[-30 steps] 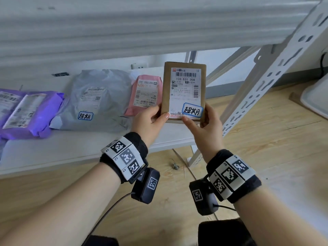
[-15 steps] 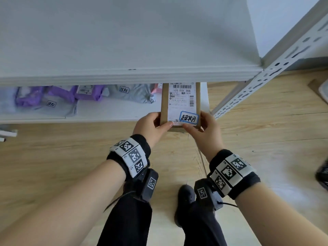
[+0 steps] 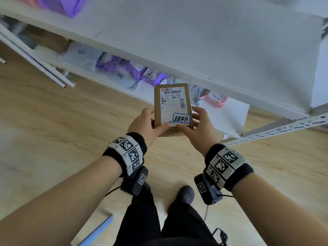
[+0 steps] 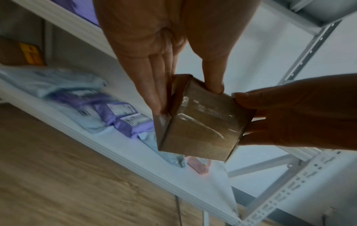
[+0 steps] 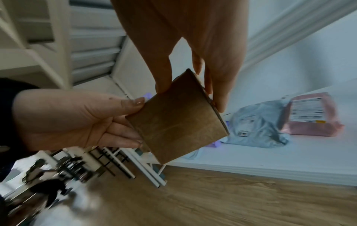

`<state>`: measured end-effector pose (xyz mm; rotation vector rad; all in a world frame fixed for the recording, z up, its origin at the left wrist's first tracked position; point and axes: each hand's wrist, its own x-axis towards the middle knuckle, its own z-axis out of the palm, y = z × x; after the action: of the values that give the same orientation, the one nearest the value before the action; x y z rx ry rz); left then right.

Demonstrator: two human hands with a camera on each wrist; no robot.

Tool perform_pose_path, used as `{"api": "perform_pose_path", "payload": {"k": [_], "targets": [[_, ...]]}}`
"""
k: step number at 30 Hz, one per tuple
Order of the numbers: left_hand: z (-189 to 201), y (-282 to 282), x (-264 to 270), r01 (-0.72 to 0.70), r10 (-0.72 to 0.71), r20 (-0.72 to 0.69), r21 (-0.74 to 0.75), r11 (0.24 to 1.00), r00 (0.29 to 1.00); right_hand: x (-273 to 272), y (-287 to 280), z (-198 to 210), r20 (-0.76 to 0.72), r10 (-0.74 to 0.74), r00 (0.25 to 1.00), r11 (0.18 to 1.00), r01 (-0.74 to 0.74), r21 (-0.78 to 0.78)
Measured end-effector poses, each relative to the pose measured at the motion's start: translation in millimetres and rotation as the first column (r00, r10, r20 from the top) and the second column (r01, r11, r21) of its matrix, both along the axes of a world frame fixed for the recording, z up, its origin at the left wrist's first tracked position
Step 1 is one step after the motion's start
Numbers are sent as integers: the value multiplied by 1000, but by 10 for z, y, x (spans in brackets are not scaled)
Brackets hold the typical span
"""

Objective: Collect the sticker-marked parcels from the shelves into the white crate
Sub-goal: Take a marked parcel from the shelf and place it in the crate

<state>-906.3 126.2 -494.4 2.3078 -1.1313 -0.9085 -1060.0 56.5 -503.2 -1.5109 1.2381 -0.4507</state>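
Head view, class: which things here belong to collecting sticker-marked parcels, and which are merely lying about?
Belong to the job:
cardboard box with blue-bordered sticker, gripped by left hand and right hand
grey bag on the lower shelf, sticker visible

Lying about:
pink parcel, no sticker visible
dark shoe
wooden floor

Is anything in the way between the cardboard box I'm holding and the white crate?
Cannot say: the white crate is in none of the views. Both the left hand and right hand grip the cardboard box, held clear of the shelf.
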Motion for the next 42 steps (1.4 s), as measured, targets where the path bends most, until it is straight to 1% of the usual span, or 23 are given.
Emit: {"api": "perform_pose_path", "payload": {"k": [2,4,6,9,13,16,20,24,28,33,36,38,42], "targets": [[112,168,292,-26,27,26,-14,1000,999,331,54,66,9,113,994,993,-113,-28],[232,316,636,-58,59,35,-27,998,998,718,104,131,-37,208,978,975,-210,-72],[357,449,1021,-100,102,32,-52,994,994,1158,155,202,-74,269,960,958,-275,-85],[554,639,1634,-158,163,51,-90,983,985,1865,257,354,-62,336,940,936,-340,-91],[743,908,2462,-253,261,51,-128,959,964,2802,444,571,-38,410,911,899,-411,-152],[888,1146,3012,-336,345,21,-174,926,938,3454,593,744,-2,461,888,870,-452,-195],[1075,1438,3657,-446,454,-16,-224,867,891,4271,777,950,9,564,826,794,-539,-279],[1224,1652,4335,-542,561,3,-253,802,828,5101,911,1117,74,644,762,737,-591,-328],[1377,1723,5093,-593,635,79,-286,753,768,5988,930,1228,121,704,700,680,-615,-399],[1606,1695,6170,-643,710,159,-326,694,686,7227,886,1415,216,754,620,647,-646,-405],[1793,1708,6780,-657,736,189,-345,670,651,7925,875,1565,249,761,600,644,-646,-410],[1900,1715,7160,-659,751,191,-378,650,631,8356,869,1668,251,780,573,620,-657,-428],[2037,1712,7883,-663,776,177,-429,614,605,9101,863,1824,242,788,566,605,-641,-472]]}}
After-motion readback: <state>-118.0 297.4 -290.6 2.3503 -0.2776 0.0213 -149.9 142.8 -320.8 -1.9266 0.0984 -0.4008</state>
